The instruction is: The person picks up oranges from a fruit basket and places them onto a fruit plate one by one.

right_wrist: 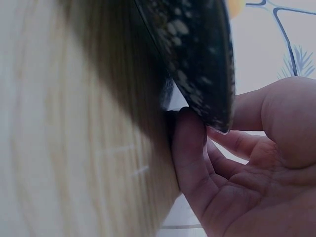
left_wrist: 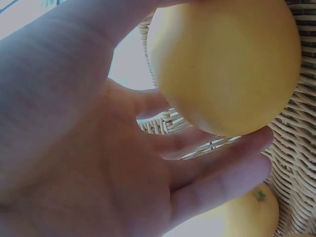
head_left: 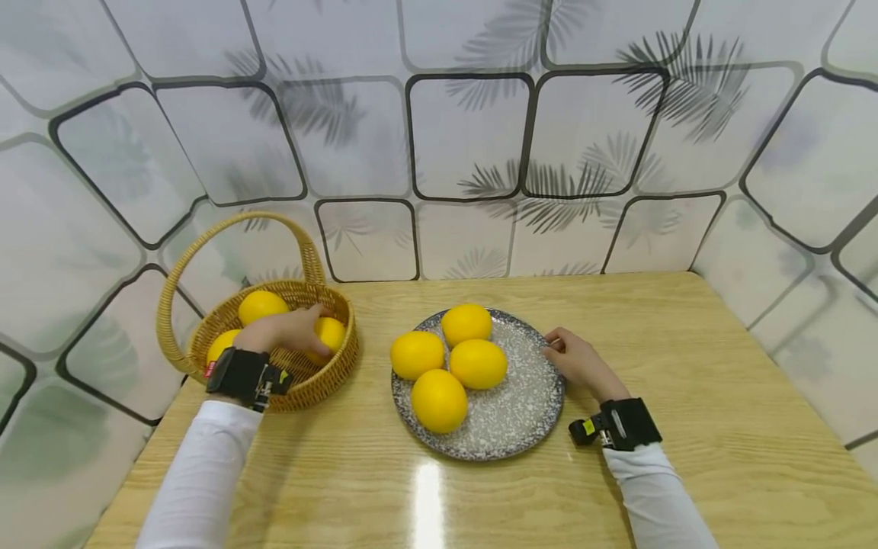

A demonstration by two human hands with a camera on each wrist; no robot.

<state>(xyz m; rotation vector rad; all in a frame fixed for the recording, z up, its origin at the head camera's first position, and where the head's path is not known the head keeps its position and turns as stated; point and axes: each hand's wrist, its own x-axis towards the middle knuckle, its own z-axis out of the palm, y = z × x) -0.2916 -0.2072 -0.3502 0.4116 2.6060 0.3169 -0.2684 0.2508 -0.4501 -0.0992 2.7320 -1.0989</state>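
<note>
Inside the wicker basket (head_left: 329,385), my left hand (head_left: 291,329) grips a yellow lemon (head_left: 331,335). In the left wrist view, the thumb side and fingers reach around this lemon (left_wrist: 224,64), close to the woven wall. Several lemons lie clustered on the left half of a round speckled grey plate (head_left: 514,412). At the plate's right edge, my right hand (head_left: 579,360) holds the rim. The right wrist view shows fingers under the dark rim (right_wrist: 207,74) and the thumb on its other side.
Two more lemons, one at the back (head_left: 263,305) and one at the left (head_left: 221,347), sit in the basket. Its tall handle (head_left: 180,282) arches over it. Patterned wall covering (head_left: 466,137) borders the wooden table (head_left: 343,473) behind and at the sides.
</note>
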